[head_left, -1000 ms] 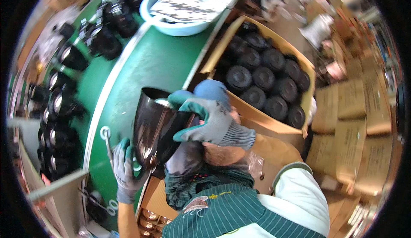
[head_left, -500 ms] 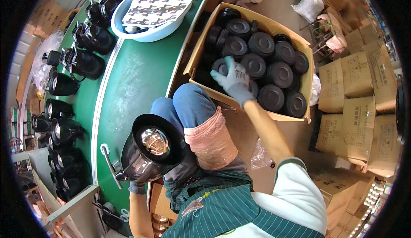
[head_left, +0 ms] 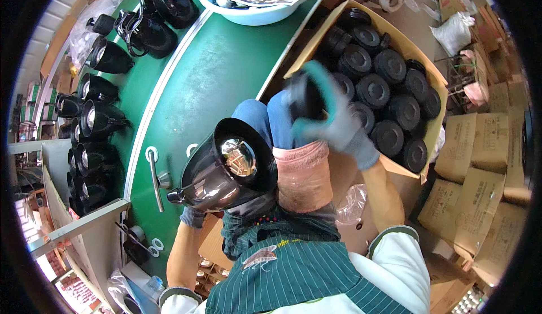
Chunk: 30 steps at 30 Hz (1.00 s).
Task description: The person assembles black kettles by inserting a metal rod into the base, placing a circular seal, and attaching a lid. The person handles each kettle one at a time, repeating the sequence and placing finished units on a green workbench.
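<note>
A glossy black vacuum jug (head_left: 209, 184) leans tilted on my lap, its wide mouth facing up and a silvery mirrored liner (head_left: 238, 157) showing inside. My left hand (head_left: 192, 217), in a grey glove, reaches beneath the jug and supports it; its fingers are hidden behind the body. My right hand (head_left: 341, 125), gloved grey with teal fingertips, is closed around a round black lid (head_left: 305, 96), smeared by motion, above my knees. Just beyond that hand stands an open carton (head_left: 435, 88) filled with several similar round black lids (head_left: 374, 90).
On the green table (head_left: 197, 77) to my left, several black jugs (head_left: 96, 116) stand in a row. A light-blue basin (head_left: 265, 16) holds printed sheets. A bent metal rod (head_left: 156, 179) sits near the table's near end. Stacked cartons (head_left: 485, 144) rise at right.
My right hand has come out of the carton with a black lid and moved toward my lap. The whole view has shifted, while the jug stays on my lap.
</note>
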Available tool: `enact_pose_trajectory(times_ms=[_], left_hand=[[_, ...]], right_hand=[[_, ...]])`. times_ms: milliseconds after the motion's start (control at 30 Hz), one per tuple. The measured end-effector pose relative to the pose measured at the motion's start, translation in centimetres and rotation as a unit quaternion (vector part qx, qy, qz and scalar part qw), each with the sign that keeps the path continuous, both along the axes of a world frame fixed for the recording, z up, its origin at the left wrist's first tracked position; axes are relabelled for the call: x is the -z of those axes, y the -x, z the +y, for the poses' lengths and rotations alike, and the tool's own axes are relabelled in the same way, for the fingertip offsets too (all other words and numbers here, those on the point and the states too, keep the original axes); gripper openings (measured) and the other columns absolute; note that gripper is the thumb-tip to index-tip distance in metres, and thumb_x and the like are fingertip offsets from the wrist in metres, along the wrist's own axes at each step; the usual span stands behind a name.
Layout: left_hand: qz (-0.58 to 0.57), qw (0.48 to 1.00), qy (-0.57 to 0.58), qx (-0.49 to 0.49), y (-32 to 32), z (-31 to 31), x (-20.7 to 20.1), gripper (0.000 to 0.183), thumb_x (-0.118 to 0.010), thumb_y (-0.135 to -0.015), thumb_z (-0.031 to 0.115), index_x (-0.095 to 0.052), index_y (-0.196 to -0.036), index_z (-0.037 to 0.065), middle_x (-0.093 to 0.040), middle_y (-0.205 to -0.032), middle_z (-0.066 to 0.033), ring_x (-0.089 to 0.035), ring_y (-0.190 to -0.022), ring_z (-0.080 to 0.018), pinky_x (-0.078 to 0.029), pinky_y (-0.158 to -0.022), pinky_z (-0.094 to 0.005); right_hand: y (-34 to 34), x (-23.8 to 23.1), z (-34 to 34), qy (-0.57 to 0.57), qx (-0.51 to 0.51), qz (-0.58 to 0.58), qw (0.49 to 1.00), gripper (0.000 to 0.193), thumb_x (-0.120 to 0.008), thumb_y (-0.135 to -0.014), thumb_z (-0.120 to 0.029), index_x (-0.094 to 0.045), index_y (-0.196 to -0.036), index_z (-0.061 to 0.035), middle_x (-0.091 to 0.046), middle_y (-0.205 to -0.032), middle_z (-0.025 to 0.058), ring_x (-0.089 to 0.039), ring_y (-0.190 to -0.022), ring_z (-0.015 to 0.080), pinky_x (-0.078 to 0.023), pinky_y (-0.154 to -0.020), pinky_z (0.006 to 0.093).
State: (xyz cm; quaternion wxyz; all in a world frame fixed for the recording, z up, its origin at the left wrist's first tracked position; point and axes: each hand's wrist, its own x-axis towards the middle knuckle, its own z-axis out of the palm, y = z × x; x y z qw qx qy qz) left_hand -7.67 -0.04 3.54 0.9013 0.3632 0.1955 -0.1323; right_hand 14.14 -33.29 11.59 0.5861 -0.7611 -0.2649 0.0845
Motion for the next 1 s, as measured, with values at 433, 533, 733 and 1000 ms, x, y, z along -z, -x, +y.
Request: enact_pose_trajectory(times_ms=[433, 533, 733, 1000], left_hand=[[-0.032, 0.973, 0.204, 0.102, 4.0, 4.0, 1.6, 0.058, -0.061, -0.104, 0.019, -0.040, -0.156, 0.004, -0.048, -0.156, -0.0164, -0.053, -0.138, -0.0331, -0.045, -0.117, -0.0492], [-0.007, 0.990, 0.007, 0.141, 2.5, 2.0, -3.6, 0.055, -0.056, -0.106, 0.016, -0.040, -0.157, 0.004, -0.047, -0.156, -0.0164, -0.054, -0.137, -0.0310, -0.046, -0.117, -0.0487], [-0.045, 0.951, 0.175, 0.249, 1.4, 2.0, -2.2, 0.053, -0.055, -0.107, 0.012, -0.040, -0.157, 0.007, -0.046, -0.158, -0.0138, -0.055, -0.136, -0.0270, -0.044, -0.118, -0.0468], [0.006, 0.972, 0.057, 0.226, 1.5, 2.3, -1.3, 0.056, -0.054, -0.107, 0.027, -0.040, -0.157, 0.006, -0.045, -0.158, -0.0190, -0.053, -0.138, -0.0336, -0.044, -0.117, -0.0528]], right_hand=[[9.6, -5.2, 5.2, -0.078, -0.227, -0.127, 0.962, 0.130, -0.102, -0.055, -0.047, -0.036, -0.157, 0.0011, -0.037, -0.160, 0.0226, -0.045, -0.144, 0.0363, -0.040, -0.118, 0.0446], [9.4, -7.4, 5.3, -0.050, -0.262, -0.160, 0.950, 0.128, -0.101, -0.053, -0.047, -0.040, -0.156, -0.0019, -0.036, -0.160, 0.0244, -0.043, -0.146, 0.0397, -0.041, -0.118, 0.0469], [9.5, -6.7, 6.3, -0.073, -0.309, -0.282, 0.906, 0.114, -0.099, -0.056, -0.047, -0.050, -0.151, -0.0059, -0.038, -0.158, 0.0283, -0.042, -0.145, 0.0484, -0.040, -0.116, 0.0557], [8.6, -7.3, 5.7, 0.000, -0.243, -0.216, 0.946, 0.132, -0.095, -0.046, -0.067, -0.047, -0.152, -0.0026, -0.041, -0.158, 0.0261, -0.048, -0.142, 0.0432, -0.044, -0.114, 0.0478]])
